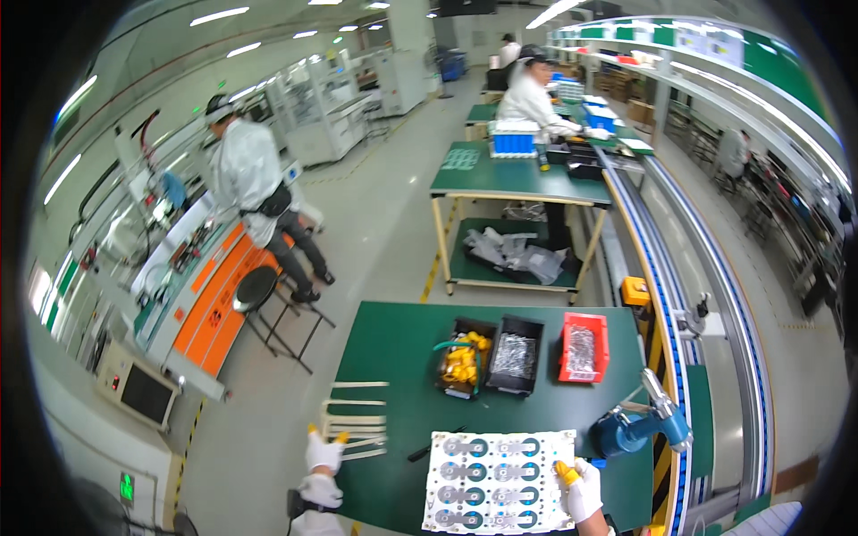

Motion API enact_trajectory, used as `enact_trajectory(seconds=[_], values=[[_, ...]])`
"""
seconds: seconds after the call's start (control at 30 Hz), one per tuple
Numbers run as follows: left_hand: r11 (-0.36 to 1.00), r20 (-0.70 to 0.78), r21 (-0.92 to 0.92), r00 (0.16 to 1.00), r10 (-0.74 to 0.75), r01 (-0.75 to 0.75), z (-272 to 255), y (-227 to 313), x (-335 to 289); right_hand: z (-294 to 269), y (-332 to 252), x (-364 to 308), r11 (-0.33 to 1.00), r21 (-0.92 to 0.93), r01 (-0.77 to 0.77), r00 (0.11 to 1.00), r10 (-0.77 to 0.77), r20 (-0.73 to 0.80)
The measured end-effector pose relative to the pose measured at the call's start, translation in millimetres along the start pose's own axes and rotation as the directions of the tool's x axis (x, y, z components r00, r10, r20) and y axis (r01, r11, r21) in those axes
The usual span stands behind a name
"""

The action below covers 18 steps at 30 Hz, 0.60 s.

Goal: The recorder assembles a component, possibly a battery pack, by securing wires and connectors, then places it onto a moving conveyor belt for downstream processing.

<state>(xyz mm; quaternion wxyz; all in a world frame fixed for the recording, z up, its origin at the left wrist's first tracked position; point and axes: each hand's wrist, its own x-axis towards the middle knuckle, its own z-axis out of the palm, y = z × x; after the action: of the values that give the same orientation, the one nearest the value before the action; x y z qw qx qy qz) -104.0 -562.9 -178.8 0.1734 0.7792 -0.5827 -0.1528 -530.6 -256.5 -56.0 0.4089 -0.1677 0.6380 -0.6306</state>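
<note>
A white rectangular panel [500, 483] with rows of grey and blue round parts lies at the near edge of the green table [402, 344]. My right hand [583, 491], in a white glove with yellow fingertips, grips the panel's right edge, thumb on top. My left hand [323, 454], gloved the same way, is at the table's left edge with its fingers apart. Beside its fingertips lie several thin pale strips [357, 418]; whether it touches them I cannot tell. A blue and silver power tool [630, 433] stands right of the panel.
Farther back on the table sit a black bin of yellow parts [461, 364], a black bin of metal pieces [514, 355] and a red bin [584, 348]. A conveyor [688, 295] runs along the right. A stool [259, 290] and co-workers are beyond.
</note>
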Motion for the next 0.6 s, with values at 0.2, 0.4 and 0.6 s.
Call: enact_trajectory(seconds=[0.2, 0.4, 0.6], values=[[0.836, -0.270, -0.484, 0.953, 0.138, -0.258, -54, 13, 6, -18, 35, 10, 0.999, -0.040, 0.004, 0.998, -0.006, -0.060], [0.577, -0.380, -0.550, 0.796, 0.471, -0.604, -135, 169, -209, -8, -1, -9, 0.737, -0.545, 0.399, 0.779, -0.586, -0.224], [0.341, 0.062, -0.102, 0.336, 0.940, -0.934, -128, 178, -285, -22, -20, -59, 0.690, -0.570, 0.446, 0.862, -0.502, 0.068]])
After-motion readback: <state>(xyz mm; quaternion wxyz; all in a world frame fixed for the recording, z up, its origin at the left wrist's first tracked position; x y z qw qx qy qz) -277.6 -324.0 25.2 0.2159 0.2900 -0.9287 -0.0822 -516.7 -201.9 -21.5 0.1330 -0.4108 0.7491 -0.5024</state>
